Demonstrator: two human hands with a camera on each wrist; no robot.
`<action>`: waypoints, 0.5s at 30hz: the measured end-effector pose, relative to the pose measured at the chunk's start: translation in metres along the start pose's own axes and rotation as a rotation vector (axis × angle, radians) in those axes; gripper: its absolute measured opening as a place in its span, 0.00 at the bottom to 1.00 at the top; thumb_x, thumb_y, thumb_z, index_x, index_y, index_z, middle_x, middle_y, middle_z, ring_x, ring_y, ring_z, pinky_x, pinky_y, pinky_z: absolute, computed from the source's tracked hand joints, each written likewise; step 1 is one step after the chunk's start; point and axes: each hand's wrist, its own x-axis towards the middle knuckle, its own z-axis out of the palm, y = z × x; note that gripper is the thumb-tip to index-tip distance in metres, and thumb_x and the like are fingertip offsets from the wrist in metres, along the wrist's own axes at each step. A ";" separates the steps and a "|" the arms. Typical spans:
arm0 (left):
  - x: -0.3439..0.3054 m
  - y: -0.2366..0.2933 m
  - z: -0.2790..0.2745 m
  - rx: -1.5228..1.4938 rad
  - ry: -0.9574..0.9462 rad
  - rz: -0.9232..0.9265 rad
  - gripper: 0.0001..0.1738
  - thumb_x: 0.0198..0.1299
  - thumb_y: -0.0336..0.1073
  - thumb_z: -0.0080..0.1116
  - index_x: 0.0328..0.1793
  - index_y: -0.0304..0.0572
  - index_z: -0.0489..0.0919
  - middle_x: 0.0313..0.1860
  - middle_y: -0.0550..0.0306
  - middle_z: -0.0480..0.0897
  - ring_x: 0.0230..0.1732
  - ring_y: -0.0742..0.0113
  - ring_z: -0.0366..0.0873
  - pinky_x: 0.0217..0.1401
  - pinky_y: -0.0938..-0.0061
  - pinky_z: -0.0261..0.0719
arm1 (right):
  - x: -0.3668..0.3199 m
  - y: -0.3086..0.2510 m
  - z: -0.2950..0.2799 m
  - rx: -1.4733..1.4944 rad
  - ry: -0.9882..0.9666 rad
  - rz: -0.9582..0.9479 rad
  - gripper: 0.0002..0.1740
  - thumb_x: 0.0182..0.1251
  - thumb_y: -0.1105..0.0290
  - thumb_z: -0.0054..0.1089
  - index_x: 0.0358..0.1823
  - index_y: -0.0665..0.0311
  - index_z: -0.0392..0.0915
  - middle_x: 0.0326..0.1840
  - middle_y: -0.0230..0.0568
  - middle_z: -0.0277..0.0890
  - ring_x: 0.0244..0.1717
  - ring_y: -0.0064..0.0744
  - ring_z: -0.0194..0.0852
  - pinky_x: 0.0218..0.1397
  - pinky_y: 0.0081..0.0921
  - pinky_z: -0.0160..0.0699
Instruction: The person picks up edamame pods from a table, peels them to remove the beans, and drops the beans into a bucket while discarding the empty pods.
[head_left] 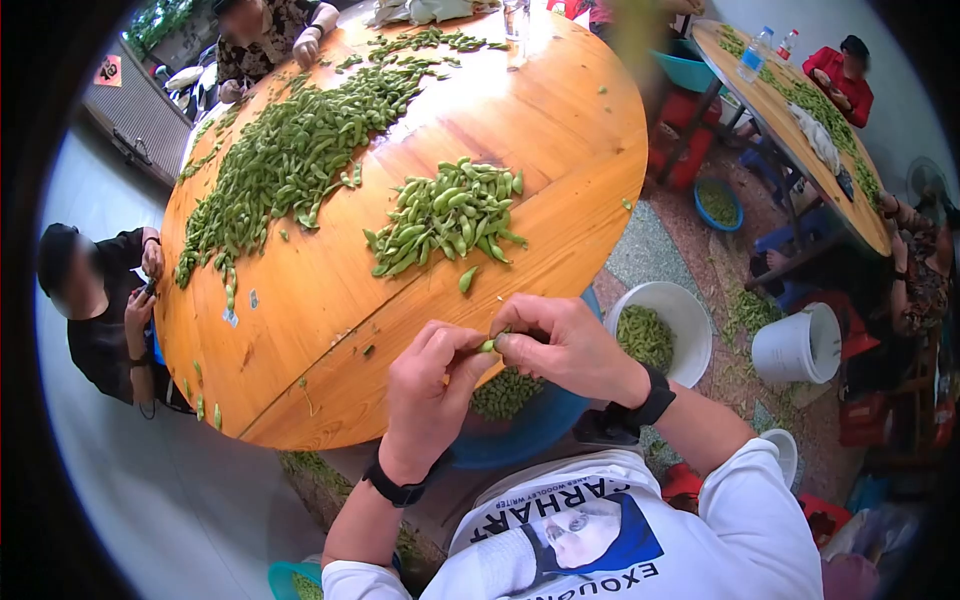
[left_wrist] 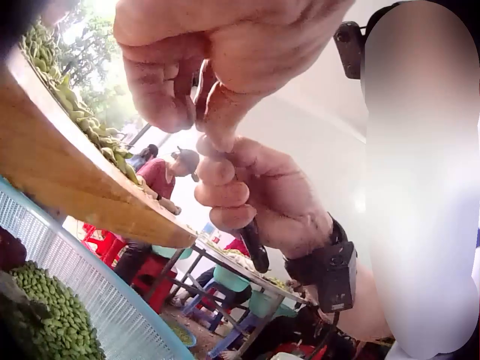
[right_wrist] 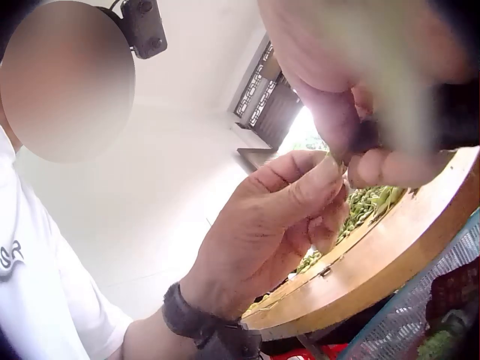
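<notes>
In the head view my left hand (head_left: 430, 380) pinches a green edamame pod (head_left: 488, 346) between thumb and fingertips. My right hand (head_left: 565, 345) meets it at the pod, its thumb bent over the tip. The right fingers curl round a small tool with a black handle (left_wrist: 255, 247), which sticks out below them in the left wrist view; I cannot tell its kind. A small pile of pods (head_left: 450, 215) lies on the wooden table (head_left: 560, 130) just ahead. Under my hands, a blue mesh basket (left_wrist: 120, 292) holds green beans (left_wrist: 56, 315).
A larger pod heap (head_left: 300, 150) covers the table's far left. People sit round this table and a second table (head_left: 790, 130). To my right stand a white bucket (head_left: 690, 330) with green pieces inside and another white bucket (head_left: 797, 345). Green scraps litter the floor.
</notes>
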 end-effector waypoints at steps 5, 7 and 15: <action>-0.005 -0.010 0.004 -0.870 -0.020 -0.573 0.07 0.69 0.29 0.60 0.49 0.33 0.81 0.35 0.59 0.84 0.31 0.75 0.79 0.33 0.81 0.77 | -0.001 0.000 0.005 -0.089 0.047 -0.244 0.05 0.65 0.76 0.60 0.39 0.70 0.78 0.23 0.36 0.76 0.25 0.19 0.74 0.30 0.23 0.73; -0.002 -0.012 0.005 -1.035 -0.012 -0.600 0.09 0.70 0.30 0.59 0.51 0.32 0.82 0.36 0.59 0.85 0.31 0.75 0.79 0.32 0.80 0.77 | 0.000 0.002 0.008 -0.094 0.038 -0.342 0.05 0.65 0.75 0.61 0.39 0.69 0.78 0.23 0.36 0.76 0.25 0.19 0.73 0.30 0.23 0.73; -0.001 -0.008 0.006 -1.053 0.035 -0.550 0.07 0.68 0.27 0.60 0.50 0.33 0.80 0.35 0.58 0.84 0.30 0.75 0.79 0.32 0.81 0.77 | -0.003 -0.005 0.003 -0.108 0.139 -0.073 0.07 0.64 0.72 0.64 0.38 0.70 0.83 0.30 0.43 0.83 0.30 0.22 0.81 0.35 0.25 0.79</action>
